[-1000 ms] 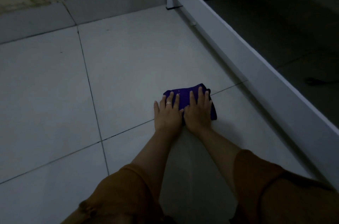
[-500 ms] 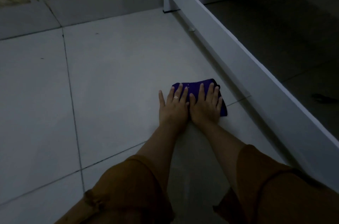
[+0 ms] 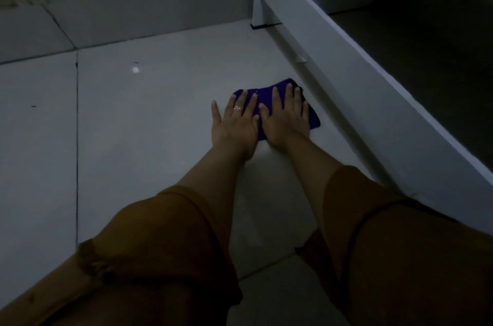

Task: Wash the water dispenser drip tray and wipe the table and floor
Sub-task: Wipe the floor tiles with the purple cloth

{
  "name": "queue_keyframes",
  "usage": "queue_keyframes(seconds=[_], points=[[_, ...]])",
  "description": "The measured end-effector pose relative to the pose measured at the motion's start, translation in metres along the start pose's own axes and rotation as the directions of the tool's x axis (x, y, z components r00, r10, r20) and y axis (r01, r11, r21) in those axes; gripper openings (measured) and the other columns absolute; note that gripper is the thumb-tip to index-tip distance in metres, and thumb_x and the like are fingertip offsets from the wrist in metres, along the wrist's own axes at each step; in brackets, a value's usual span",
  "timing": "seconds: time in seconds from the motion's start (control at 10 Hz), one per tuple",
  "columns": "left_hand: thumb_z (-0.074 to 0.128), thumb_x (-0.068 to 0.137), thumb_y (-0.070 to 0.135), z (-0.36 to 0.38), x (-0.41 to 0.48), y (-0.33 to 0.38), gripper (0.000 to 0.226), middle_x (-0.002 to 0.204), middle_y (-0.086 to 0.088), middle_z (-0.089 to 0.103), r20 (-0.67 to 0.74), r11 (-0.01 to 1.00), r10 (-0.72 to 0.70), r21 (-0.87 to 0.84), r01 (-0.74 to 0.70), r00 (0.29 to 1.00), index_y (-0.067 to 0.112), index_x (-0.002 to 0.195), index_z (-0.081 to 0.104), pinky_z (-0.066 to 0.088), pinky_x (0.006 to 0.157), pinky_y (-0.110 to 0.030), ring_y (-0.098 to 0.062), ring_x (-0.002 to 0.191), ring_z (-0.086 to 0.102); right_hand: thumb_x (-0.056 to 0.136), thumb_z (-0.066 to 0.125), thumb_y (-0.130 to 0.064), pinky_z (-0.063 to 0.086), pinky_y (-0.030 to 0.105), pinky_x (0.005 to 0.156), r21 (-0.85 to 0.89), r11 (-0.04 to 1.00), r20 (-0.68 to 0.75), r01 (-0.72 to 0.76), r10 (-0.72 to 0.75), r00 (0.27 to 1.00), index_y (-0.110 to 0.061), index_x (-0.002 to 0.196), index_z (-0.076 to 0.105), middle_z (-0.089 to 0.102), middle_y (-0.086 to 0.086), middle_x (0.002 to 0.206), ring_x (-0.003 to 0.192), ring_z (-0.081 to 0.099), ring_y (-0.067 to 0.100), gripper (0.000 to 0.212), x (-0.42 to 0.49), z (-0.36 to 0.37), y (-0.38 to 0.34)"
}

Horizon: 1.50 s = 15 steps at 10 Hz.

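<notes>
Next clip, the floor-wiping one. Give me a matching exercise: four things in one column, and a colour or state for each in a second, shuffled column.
Things:
1. cloth
2. left hand
3. left sleeve
4. furniture frame

Descriptions:
A. white, running along the right side
B. purple, pressed flat on the floor
C. brown fabric
D. wears a ring, fingers spread

Pairs: 1-B, 2-D, 3-C, 4-A
</notes>
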<state>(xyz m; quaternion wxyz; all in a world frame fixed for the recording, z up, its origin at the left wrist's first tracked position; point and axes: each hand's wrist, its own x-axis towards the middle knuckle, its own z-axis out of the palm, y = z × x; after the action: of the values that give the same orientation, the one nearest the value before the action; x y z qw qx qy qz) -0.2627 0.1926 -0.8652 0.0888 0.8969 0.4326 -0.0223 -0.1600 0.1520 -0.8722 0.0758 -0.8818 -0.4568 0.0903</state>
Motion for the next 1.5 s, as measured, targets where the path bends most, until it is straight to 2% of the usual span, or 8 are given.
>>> queue_keyframes(seconds=[0.4, 0.7, 0.9, 1.1, 1.5], points=[[0.01, 0.102, 0.035, -0.019, -0.005, -0.146, 0.054, 0.16, 0.0, -0.008, -0.009, 0.981, -0.192, 0.021, 0.192, 0.981, 0.021, 0.152, -0.005, -0.015, 0.112, -0.052, -0.018, 0.147, -0.009, 0.1, 0.013, -0.046, -0.009, 0.041, 0.117, -0.008, 0.966, 0.037, 0.26, -0.259, 0.965, -0.019, 0.152, -0.001, -0.009, 0.01, 0.16, 0.147, -0.012, 0.025, 0.06, 0.026, 0.03, -0.146], [0.012, 0.102, 0.034, -0.023, -0.064, -0.257, 0.053, 0.16, 0.0, -0.006, -0.065, 0.943, -0.331, -0.03, 0.33, 0.941, 0.022, 0.152, -0.002, -0.014, 0.113, -0.052, -0.017, 0.147, -0.007, 0.1, 0.014, -0.045, -0.009, 0.042, 0.117, 0.013, 0.924, 0.067, 0.383, -0.383, 0.921, -0.017, 0.152, 0.001, -0.009, 0.01, 0.16, 0.147, -0.012, 0.025, 0.06, -0.019, 0.057, -0.265], [0.015, 0.102, 0.033, -0.018, -0.136, -0.301, 0.054, 0.16, 0.001, -0.004, -0.086, 0.907, -0.422, -0.049, 0.419, 0.903, 0.022, 0.152, 0.0, -0.011, 0.113, -0.053, -0.017, 0.147, -0.006, 0.1, 0.016, -0.045, -0.01, 0.043, 0.116, 0.007, 0.885, 0.098, 0.465, -0.463, 0.881, -0.016, 0.152, -0.001, -0.011, 0.011, 0.159, 0.146, -0.014, 0.026, 0.062, -0.082, 0.072, -0.314], [0.012, 0.102, 0.034, -0.009, -0.219, -0.29, 0.053, 0.16, 0.0, -0.006, -0.048, 0.875, -0.48, -0.089, 0.475, 0.876, 0.022, 0.152, -0.002, -0.011, 0.113, -0.051, -0.018, 0.147, -0.008, 0.1, 0.014, -0.046, -0.009, 0.043, 0.117, 0.005, 0.861, 0.145, 0.509, -0.504, 0.852, -0.015, 0.152, -0.003, -0.012, 0.012, 0.159, 0.146, -0.015, 0.027, 0.062, -0.162, 0.075, -0.309], [0.011, 0.102, 0.032, 0.007, -0.366, -0.21, 0.055, 0.158, 0.002, -0.019, 0.076, 0.855, -0.497, -0.126, 0.503, 0.864, 0.022, 0.15, -0.014, -0.012, 0.114, -0.049, -0.017, 0.145, -0.019, 0.1, 0.014, -0.047, -0.011, 0.04, 0.116, 0.014, 0.867, 0.208, 0.499, -0.49, 0.846, -0.018, 0.151, -0.009, -0.016, 0.011, 0.158, 0.146, -0.017, 0.026, 0.063, -0.312, 0.07, -0.24]])
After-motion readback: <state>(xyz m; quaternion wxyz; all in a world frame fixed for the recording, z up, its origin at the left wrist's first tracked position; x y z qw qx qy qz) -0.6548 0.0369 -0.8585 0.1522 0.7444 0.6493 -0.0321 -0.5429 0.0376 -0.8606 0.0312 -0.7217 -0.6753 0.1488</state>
